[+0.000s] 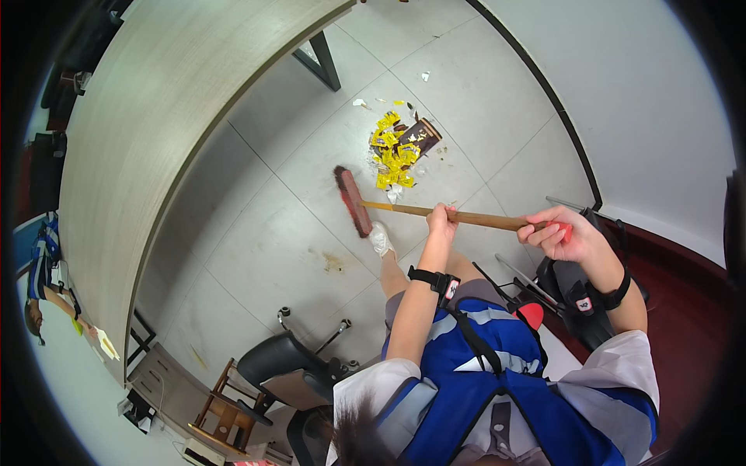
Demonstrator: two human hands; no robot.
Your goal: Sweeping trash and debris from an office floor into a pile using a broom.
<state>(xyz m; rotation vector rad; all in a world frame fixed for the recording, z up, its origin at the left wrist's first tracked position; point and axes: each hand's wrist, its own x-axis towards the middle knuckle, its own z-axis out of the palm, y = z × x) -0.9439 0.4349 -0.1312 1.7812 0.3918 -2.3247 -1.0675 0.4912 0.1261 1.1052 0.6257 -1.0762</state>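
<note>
A broom with a wooden handle [489,219] stretches from my hands down to the tiled floor. My left hand [442,221] grips the middle of this handle. Around its top end, near a red cap, my right hand [556,234] is closed. The red broom head [352,201] with dark bristles is on the floor left of a litter pile. Yellow wrappers [393,160], brown bits and white scraps make up that pile. A dark brown cup-shaped container [422,137] lies on its side at the pile's right. Just below the broom head is my white-covered foot [382,240].
A long wooden-topped table [145,99] curves along the left, with a dark metal leg [320,61]. Behind me stand a black office chair [285,358] and a wooden chair [224,410]. A brownish stain [332,262] marks the floor. Across the table, another person [44,279] holds something pale.
</note>
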